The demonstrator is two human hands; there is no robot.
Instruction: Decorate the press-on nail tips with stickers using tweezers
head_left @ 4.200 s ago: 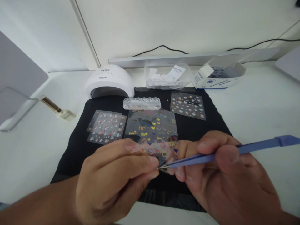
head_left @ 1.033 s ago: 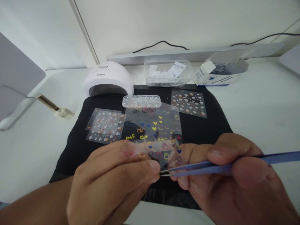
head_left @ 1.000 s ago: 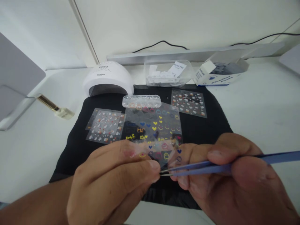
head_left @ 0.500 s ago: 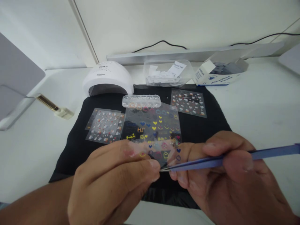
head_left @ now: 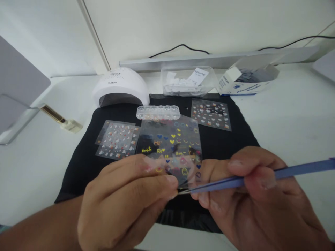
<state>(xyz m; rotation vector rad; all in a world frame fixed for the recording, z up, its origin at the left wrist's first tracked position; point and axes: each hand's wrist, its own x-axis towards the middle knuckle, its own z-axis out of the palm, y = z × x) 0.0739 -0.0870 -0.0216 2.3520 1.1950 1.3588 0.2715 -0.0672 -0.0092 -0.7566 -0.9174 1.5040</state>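
My left hand (head_left: 125, 198) pinches the lower edge of a clear sticker sheet (head_left: 167, 139) between thumb and fingers. Small hearts, smiles, ghosts and words in yellow, blue, orange and pink are printed on the sheet. My right hand (head_left: 256, 188) is closed on a pair of blue tweezers (head_left: 225, 183), gripped between thumb and forefinger. The pale tips of the tweezers point left and meet the sheet's lower edge beside my left thumb. Other fingers of my right hand lie behind the sheet's lower right corner. Whether the tips hold a sticker, I cannot make out.
A black mat (head_left: 86, 150) covers the white table. On it lie patterned sheets (head_left: 117, 141) at left, another sheet (head_left: 210, 114) at right, and a clear bead case (head_left: 158, 112). Behind stand a white nail lamp (head_left: 121, 83), a clear bin (head_left: 167, 91), an alcohol-pad box (head_left: 248, 88); a polish bottle (head_left: 70, 126) lies left.
The tweezers' tips have shifted slightly down and right along the sheet's edge. My right thumb has moved a little left on the tweezers. The sheet tilts slightly differently; both grips stay.
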